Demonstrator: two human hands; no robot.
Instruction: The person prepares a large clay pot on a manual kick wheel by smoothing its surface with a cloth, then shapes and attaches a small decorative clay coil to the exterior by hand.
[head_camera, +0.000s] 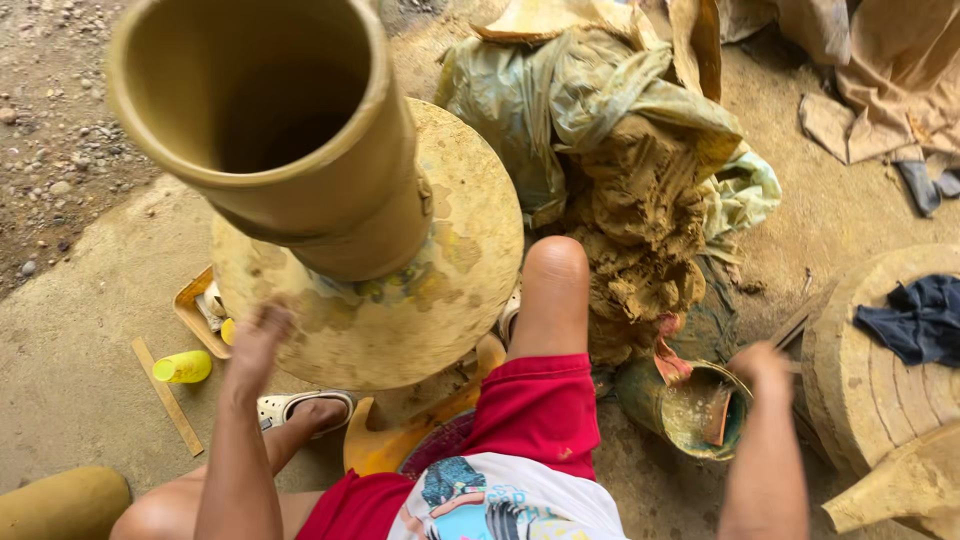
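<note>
We see the pot (270, 130) on the wheel (400, 300), clay (640, 230) behind the bucket (690, 410) to its right.

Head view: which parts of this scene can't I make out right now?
- Right hand: motion-blurred above the small bucket; whether it grips anything cannot be told.
- Left hand: blurred at the wheel disc; finger contact unclear.
- Tall clay cylinder: its inside falls into shadow.
- Wheel's underside: hidden by the disc and the knee.
- Clay heap: partly under plastic sheeting.
</note>
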